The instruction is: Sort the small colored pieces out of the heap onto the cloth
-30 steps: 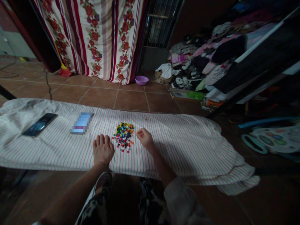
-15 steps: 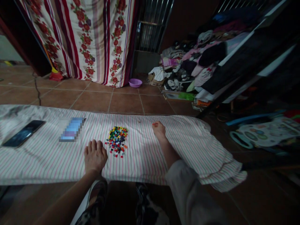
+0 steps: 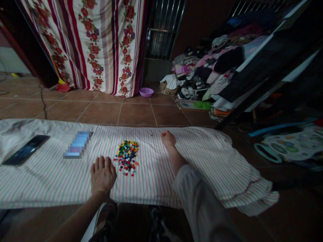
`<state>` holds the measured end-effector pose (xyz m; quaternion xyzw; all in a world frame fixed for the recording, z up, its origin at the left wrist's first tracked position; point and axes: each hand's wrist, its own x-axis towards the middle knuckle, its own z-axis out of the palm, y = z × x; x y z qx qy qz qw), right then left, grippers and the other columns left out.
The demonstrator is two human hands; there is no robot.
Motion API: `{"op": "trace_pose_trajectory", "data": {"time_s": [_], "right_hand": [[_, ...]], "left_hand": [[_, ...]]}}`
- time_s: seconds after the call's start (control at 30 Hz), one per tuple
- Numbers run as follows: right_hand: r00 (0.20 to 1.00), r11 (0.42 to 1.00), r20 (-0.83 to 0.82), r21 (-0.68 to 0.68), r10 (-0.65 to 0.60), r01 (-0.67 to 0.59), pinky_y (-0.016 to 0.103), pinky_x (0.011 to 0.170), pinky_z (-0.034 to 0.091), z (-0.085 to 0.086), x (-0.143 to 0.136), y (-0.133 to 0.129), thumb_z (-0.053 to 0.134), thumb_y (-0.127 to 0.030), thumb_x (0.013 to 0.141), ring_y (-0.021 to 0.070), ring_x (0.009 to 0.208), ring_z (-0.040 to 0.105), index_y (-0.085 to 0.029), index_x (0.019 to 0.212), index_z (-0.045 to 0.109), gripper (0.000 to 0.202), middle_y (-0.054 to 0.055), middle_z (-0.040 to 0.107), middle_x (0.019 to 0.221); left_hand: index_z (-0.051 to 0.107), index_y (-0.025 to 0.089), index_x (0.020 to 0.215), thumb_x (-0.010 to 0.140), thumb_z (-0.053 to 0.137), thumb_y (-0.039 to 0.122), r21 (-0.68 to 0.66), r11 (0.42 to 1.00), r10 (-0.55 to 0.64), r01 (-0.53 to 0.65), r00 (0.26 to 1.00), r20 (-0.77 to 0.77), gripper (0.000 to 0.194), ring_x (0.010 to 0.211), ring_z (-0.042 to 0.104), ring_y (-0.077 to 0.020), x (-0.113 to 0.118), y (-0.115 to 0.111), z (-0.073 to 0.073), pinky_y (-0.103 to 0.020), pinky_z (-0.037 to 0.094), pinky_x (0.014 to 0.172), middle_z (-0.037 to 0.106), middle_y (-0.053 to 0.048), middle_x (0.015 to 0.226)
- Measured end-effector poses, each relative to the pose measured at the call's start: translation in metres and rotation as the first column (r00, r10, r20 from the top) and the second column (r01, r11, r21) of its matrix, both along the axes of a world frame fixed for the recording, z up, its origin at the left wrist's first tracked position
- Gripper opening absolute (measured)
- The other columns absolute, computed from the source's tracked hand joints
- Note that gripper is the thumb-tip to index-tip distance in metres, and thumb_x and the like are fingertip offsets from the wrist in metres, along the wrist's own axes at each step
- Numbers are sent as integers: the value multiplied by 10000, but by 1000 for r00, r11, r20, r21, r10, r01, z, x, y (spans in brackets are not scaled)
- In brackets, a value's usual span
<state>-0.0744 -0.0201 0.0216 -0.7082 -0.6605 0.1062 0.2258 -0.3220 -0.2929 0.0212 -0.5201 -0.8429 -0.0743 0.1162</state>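
A loose pile of tiny coloured plastic pieces lies on the striped cloth, mixed in red, yellow, green, blue, white and black. Just left of the pile, my left hand rests flat on the cloth, palm down and fingers stretched out, holding nothing. My right hand is farther off, right of the pile and near the cloth's far edge. Its fingers are pinched together, with a small orange-red piece showing at the tips; its exact shape is too small to tell. A tiny brownish speck lies on the cloth left of that hand.
At left lie a dark phone and a second phone with a blurred, lit screen. Beyond the cloth are a tiled floor, a purple basin, a floral curtain and heaped clothes.
The view has tilted slightly, so the cloth and pieces sit lower in the picture. My right hand has shifted a little to the left, still pinched. My left hand stays flat.
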Motion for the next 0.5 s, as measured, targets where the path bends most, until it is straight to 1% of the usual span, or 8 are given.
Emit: {"op": "trace_pose_trajectory", "data": {"time_s": [0.1,0.17,0.3,0.4,0.5], "right_hand": [[998,999,47,-29,-36,37,326,716,466,1,-2,-1,540,-274,863,251,869,671,-190,921,674,168,121,719,917],[997,997,65,-59,-44,48,306,735,461,2,-3,-1,534,-277,873,234,901,669,-187,955,670,183,112,718,945],[998,994,54,-111,-11,17,272,770,447,3,-1,-2,533,-283,883,201,943,657,-187,984,659,187,84,715,975],[999,994,26,-104,22,-20,266,781,437,4,3,-3,550,-295,880,199,942,649,-174,989,650,191,77,713,967],[1000,998,1,-50,26,-26,268,779,428,4,6,-7,567,-299,871,201,928,640,-159,1027,633,220,76,708,957]], "left_hand": [[545,89,1274,895,342,287,1,1000,-3,3,1000,-8,473,1314,409,-341,-1,0,-2,-476,286,1085,507,-203,1368],[545,86,1278,896,343,283,1,1000,0,0,1000,-12,474,1317,407,-337,-1,0,-3,-474,284,1086,508,-200,1369],[548,86,1277,901,336,276,-3,1000,8,-8,1000,-17,472,1316,408,-330,0,1,-2,-470,283,1087,516,-189,1363],[549,84,1275,902,332,278,-5,1000,5,-5,1000,-17,473,1313,411,-332,0,1,-2,-470,287,1083,515,-192,1363],[548,82,1275,902,334,279,0,1000,-1,1,1000,-16,473,1312,410,-331,0,0,-1,-469,290,1080,514,-195,1363]]}}
